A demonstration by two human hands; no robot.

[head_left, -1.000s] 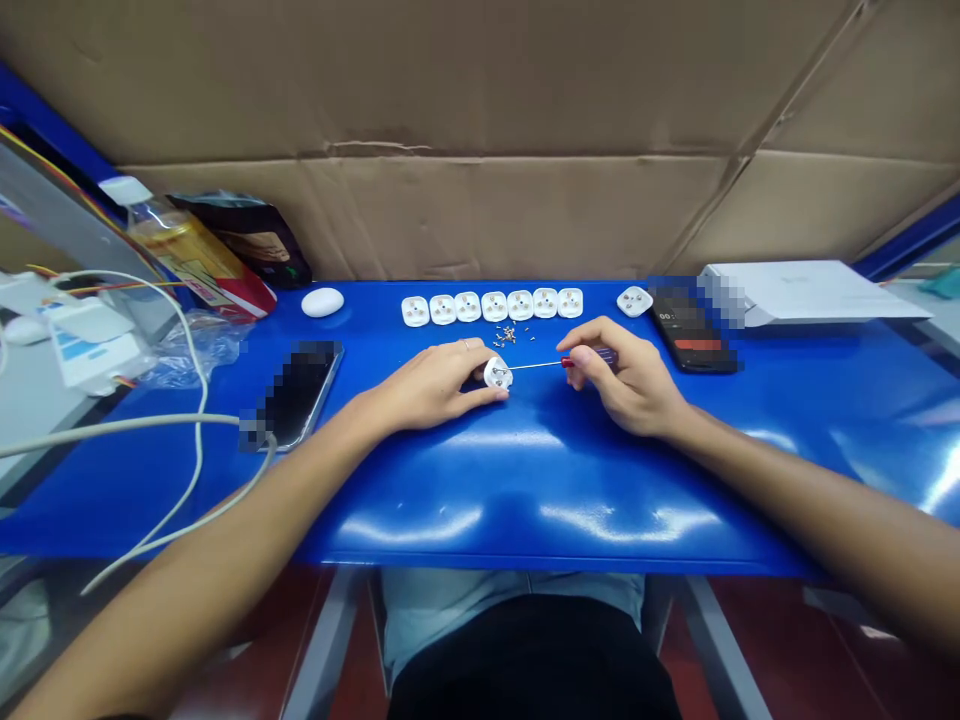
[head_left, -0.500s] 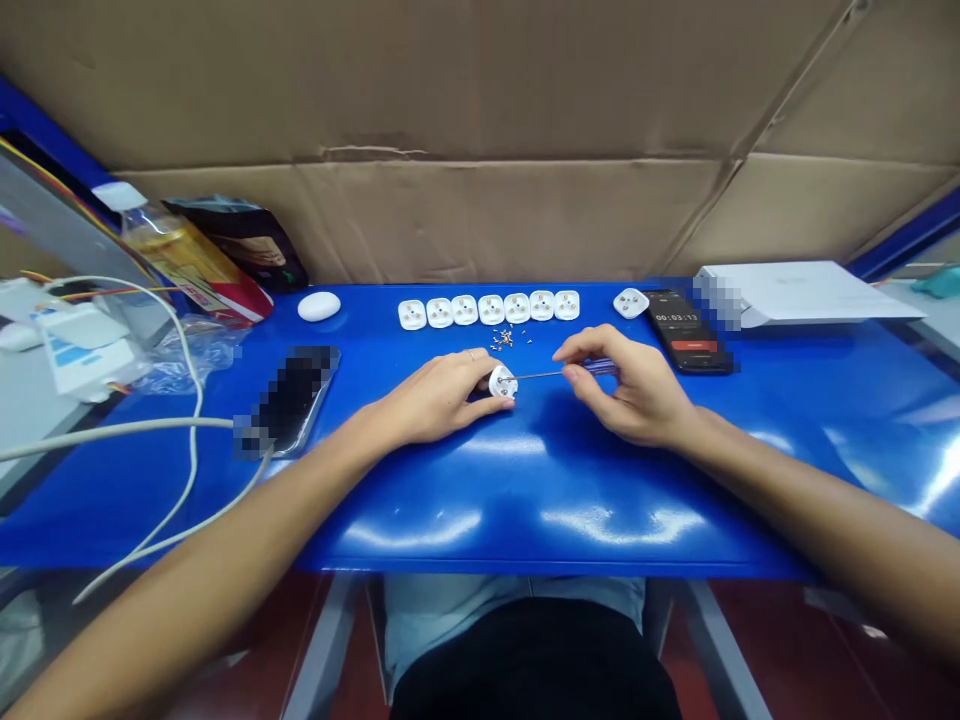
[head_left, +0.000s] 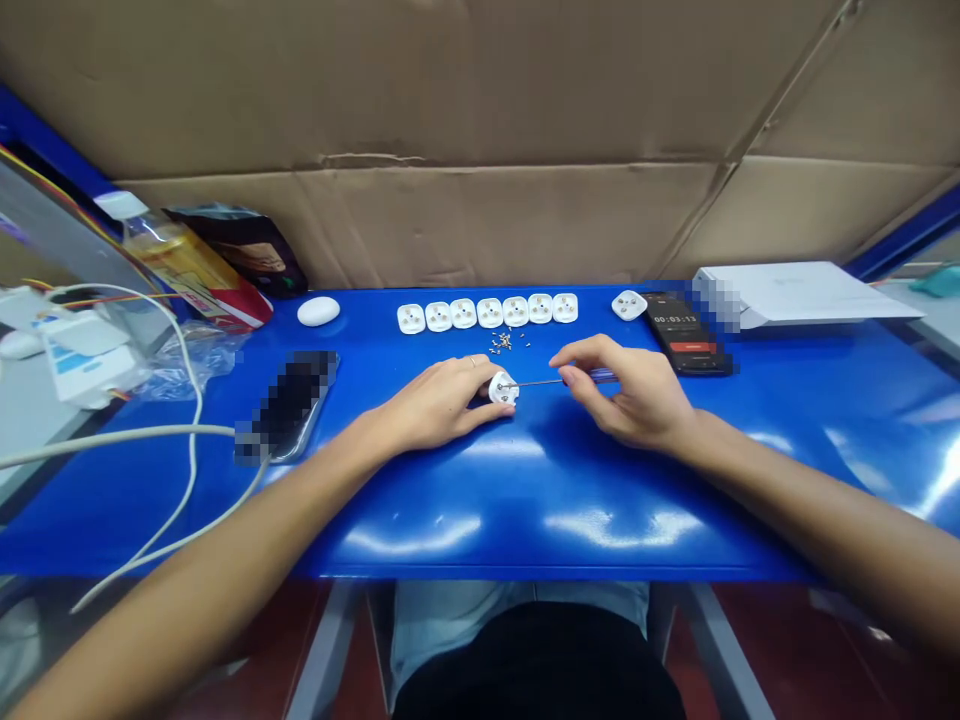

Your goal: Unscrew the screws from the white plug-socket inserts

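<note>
My left hand (head_left: 439, 400) pinches a small white plug part (head_left: 501, 388) against the blue table (head_left: 525, 480). My right hand (head_left: 634, 395) grips a thin screwdriver (head_left: 536, 381) by its handle, with the metal tip resting on the plug part. A little pile of tiny screws (head_left: 508, 342) lies just behind the hands. Further back stands a row of several white plug parts (head_left: 487, 312), with one more white plug part (head_left: 629, 304) apart at the right.
A phone showing a timer (head_left: 686, 330) lies at the back right beside a white flat box (head_left: 802, 292). Another phone (head_left: 289, 402) with a white cable (head_left: 150, 440) lies at the left. A white oval case (head_left: 318, 311), a bottle and packets sit at the back left. A cardboard wall stands behind.
My right fingers have shifted along the screwdriver handle, covering its red collar. Both hands and the plug part stay in nearly the same place; the view has dipped slightly.
</note>
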